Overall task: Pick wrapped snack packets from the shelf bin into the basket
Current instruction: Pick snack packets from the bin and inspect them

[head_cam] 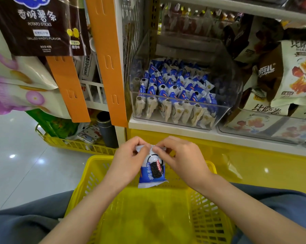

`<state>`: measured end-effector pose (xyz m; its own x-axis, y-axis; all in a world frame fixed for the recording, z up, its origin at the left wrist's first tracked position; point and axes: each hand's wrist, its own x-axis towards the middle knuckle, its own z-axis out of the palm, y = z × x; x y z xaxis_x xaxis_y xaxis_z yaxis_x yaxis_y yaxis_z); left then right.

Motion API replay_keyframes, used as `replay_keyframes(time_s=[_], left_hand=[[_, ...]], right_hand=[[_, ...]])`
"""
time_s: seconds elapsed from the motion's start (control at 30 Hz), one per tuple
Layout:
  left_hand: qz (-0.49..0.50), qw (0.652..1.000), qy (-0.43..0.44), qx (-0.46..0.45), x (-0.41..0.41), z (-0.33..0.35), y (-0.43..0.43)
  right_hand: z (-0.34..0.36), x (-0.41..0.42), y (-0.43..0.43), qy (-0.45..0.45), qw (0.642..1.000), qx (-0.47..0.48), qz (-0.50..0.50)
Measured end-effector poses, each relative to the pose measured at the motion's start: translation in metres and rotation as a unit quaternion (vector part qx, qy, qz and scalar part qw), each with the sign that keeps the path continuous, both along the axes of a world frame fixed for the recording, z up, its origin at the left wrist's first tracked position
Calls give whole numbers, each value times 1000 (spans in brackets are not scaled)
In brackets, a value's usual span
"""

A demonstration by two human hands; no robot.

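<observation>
The fingers (139, 147) of the left hand (129, 161) and those of the right hand (182, 157) are curled in close, thumb against fingertips. Both pinch the crimped top edge of one wrapped snack packet (152, 171). The two hands almost meet over that edge. The packet hangs upright from it, blue and white, with a dark round biscuit printed on its face and its lower crimp pointing down. It is in the air over the far rim of the yellow basket (95, 161), just above the mesh and apart from it. The basket sits between the person's knees, which are clad in grey-blue trousers (25, 224), and both bare forearms reach forward over it.

Beyond the hands rises a glossy yellow base panel (254, 166). On top of it runs the white shelf (166, 128), which carries a clear plastic bin (226, 110). The bin holds many packets (175, 85) of the same kind, packed upright in rows, and the front row shows through the clear front wall. Just beside it to the right stands a second clear bin (272, 132) with larger snack bags (296, 76) piled in and above it.

Left of the shelf post hang orange display strips (106, 59), and a dark bag of potato sticks (39, 27) hangs in the upper left corner. Lower down, another yellow basket (74, 145) rests on the pale shiny floor (16, 169), with a dark cylinder (107, 131) standing at its right end.
</observation>
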<state>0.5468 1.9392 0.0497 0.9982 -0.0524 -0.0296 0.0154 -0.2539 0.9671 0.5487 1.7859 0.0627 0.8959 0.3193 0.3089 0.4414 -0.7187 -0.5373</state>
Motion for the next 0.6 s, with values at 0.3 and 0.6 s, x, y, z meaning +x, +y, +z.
replay_keyframes(time_s=[0.3,0.6], left_hand=[[53,997,36,36,4,-3,5],[61,968,134,-203,0,8,5]], right_hand=[[7,2,-4,-14,992,76,-97],[-1,-5,0,-132,985,-68,92]])
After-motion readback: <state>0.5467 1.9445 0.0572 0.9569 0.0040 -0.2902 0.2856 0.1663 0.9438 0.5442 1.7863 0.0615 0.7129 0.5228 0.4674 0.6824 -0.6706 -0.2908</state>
